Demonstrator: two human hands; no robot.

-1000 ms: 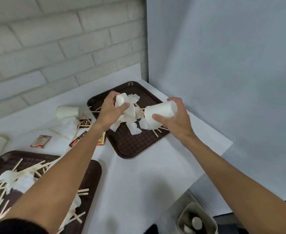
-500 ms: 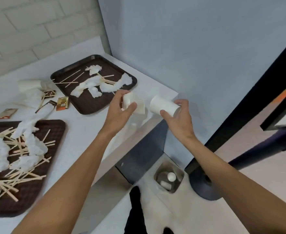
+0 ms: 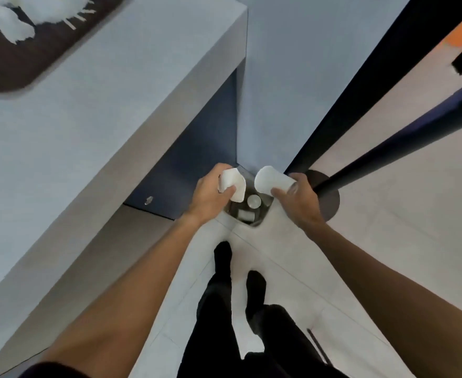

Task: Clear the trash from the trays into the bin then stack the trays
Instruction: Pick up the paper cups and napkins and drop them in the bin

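Observation:
My left hand (image 3: 210,196) grips a crumpled white paper cup (image 3: 234,184), and my right hand (image 3: 300,199) grips an intact white paper cup (image 3: 272,182) lying on its side. Both hands hover directly above a small grey bin (image 3: 254,214) on the floor beside the table's end; white trash lies inside it. A brown tray (image 3: 14,66) with torn white napkins (image 3: 11,25) and wooden sticks sits at the top left on the white table (image 3: 93,110), blurred.
The table's end panel (image 3: 197,165) stands left of the bin, a grey wall behind it. A black post with a round base (image 3: 330,197) rises just right of the bin. My legs and feet (image 3: 238,282) stand on pale floor tiles.
Both hands have carried their cups off the tray, past the table's edge and down over the bin. My view has swung from the table down to the floor.

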